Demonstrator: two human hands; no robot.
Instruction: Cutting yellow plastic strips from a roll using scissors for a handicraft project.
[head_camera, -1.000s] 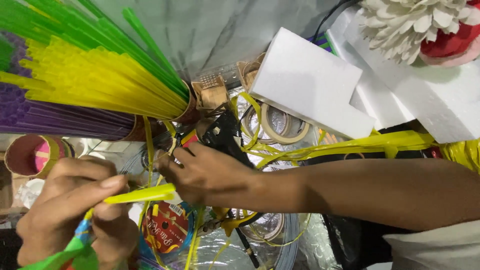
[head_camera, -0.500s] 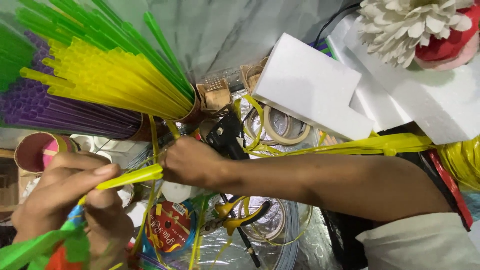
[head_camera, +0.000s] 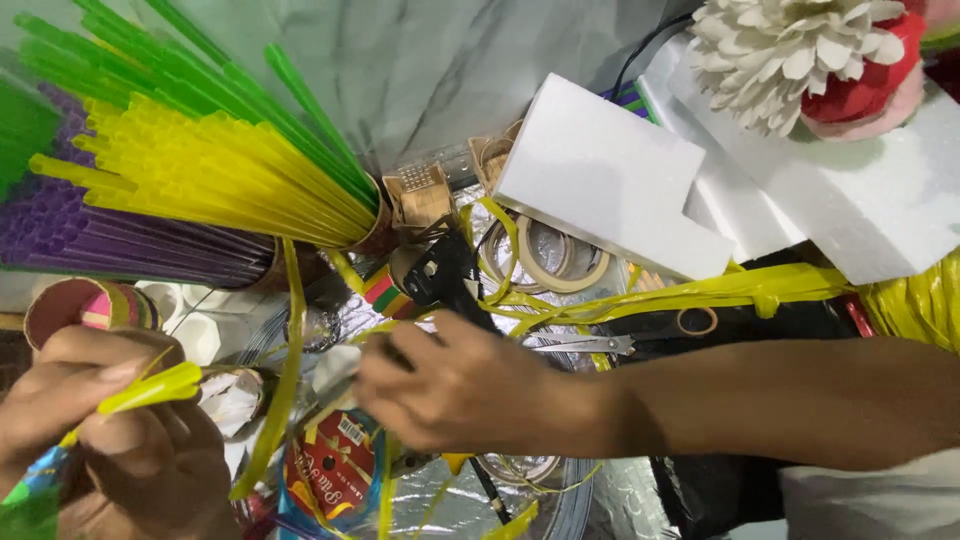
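Pinched tight in my left hand (head_camera: 110, 430) is a yellow strip (head_camera: 150, 388). Curled half shut, my right hand (head_camera: 455, 385) reaches over shiny foil (head_camera: 440, 505); whether it holds something, I cannot tell.

two bare hands, right grip (head_camera: 455, 390), left grip (head_camera: 120, 440), bare forearm, no sleeves visible

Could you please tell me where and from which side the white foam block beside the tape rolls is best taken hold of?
Probably best across its two long edges near the middle, coming from above. The white foam block lies flat with its broad face up and bare, and sits on top of the clutter. Its lower edge overhangs the tape rolls, leaving room for fingers underneath. Avoid the right end, which abuts a second foam slab.
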